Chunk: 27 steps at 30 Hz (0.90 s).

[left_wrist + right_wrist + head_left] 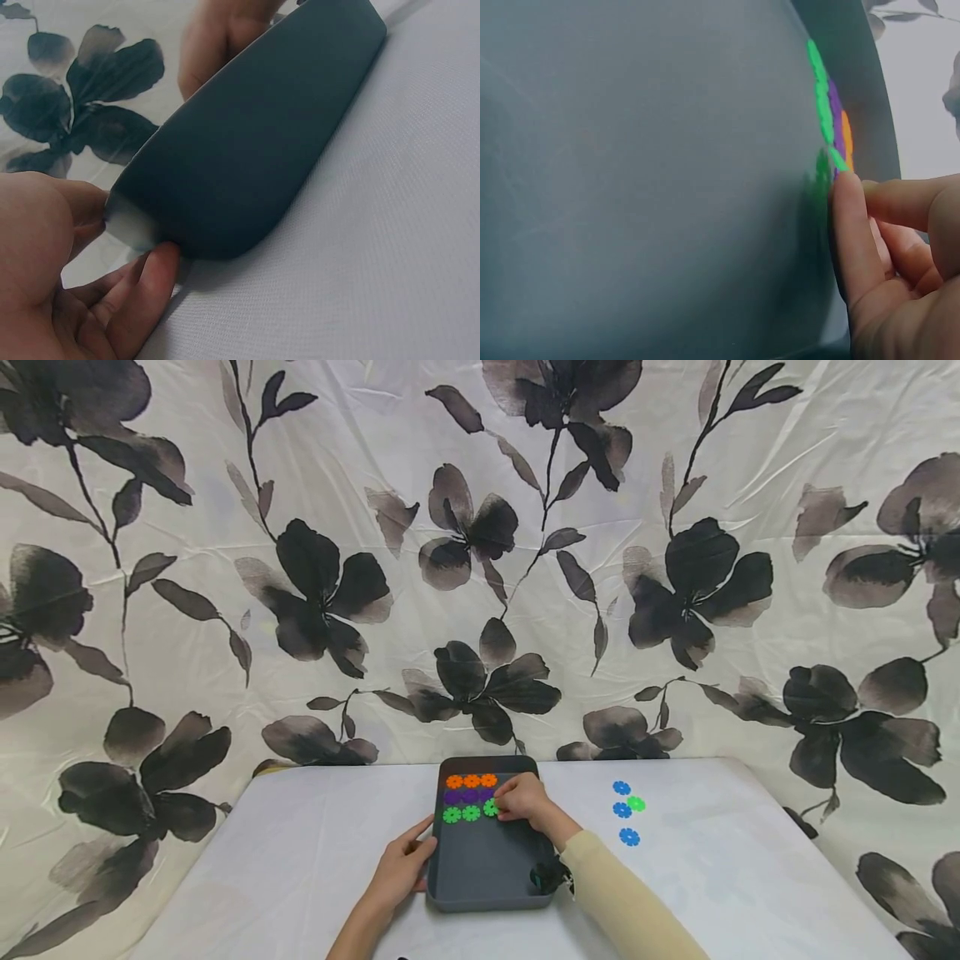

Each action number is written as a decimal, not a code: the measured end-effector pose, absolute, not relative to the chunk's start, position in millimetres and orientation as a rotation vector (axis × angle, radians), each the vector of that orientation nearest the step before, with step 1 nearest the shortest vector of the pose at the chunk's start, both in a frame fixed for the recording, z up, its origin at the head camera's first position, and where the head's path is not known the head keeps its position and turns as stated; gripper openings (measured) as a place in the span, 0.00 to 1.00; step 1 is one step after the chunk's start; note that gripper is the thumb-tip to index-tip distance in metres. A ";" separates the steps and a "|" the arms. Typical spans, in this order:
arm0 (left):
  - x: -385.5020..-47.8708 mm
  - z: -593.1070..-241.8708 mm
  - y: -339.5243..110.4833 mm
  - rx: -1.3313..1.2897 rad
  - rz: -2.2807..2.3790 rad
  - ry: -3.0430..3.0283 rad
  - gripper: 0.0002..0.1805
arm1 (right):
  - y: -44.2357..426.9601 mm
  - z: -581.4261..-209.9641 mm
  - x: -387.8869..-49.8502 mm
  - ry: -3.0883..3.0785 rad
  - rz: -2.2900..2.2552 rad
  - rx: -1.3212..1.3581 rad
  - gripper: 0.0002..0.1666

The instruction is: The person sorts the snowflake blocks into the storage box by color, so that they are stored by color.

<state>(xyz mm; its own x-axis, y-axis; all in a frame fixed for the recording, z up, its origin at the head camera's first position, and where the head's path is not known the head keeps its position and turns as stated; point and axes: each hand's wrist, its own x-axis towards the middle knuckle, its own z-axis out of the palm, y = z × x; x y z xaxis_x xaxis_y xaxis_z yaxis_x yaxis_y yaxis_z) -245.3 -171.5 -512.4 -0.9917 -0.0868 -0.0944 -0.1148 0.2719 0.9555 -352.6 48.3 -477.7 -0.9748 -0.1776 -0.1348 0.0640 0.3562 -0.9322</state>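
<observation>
We see the right hand narrow its grip on a flat, notched green disc inside the smooth, round-cornered grey tray; the left hand grips the tray's wall.

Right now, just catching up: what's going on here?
A person's left hand holds the left side of a dark gray tray, while the right hand pinches a green notched disc at the right end of the green row. Two more green discs lie beside it, with purple discs and then orange discs beyond. Three blue discs and one loose green disc lie on the white-covered table, right of the tray.
</observation>
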 end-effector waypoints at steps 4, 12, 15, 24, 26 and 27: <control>-245.6 -512.5 -172.3 -0.181 1.870 2.490 0.27 | 48.1 -481.7 -352.7 2.454 -1.641 -0.140 0.04; -245.3 -512.2 -171.2 -0.176 1.871 2.488 0.27 | 45.5 -486.7 -354.4 2.549 -1.588 -0.139 0.03; -245.4 -511.9 -170.8 -0.174 1.864 2.494 0.27 | 45.1 -486.2 -353.7 2.561 -1.590 -0.141 0.03; -245.6 -512.3 -171.5 -0.176 1.848 2.505 0.27 | 43.3 -485.4 -350.6 2.574 -1.608 -0.123 0.03; -245.4 -512.6 -171.4 -0.186 1.854 2.500 0.27 | 42.9 -485.9 -350.4 2.579 -1.609 -0.129 0.03; -245.3 -512.7 -171.3 -0.191 1.856 2.498 0.27 | 42.6 -486.3 -350.6 2.580 -1.609 -0.127 0.03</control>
<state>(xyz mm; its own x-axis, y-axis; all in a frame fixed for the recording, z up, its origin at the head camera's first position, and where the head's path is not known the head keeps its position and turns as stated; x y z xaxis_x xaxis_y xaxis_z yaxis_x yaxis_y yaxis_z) -245.3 -171.3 -512.7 -0.9922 -0.0842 -0.0917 -0.1121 0.2841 0.9522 -350.6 42.6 -486.3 -0.9917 -0.1224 -0.0393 -0.0186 0.4391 -0.8982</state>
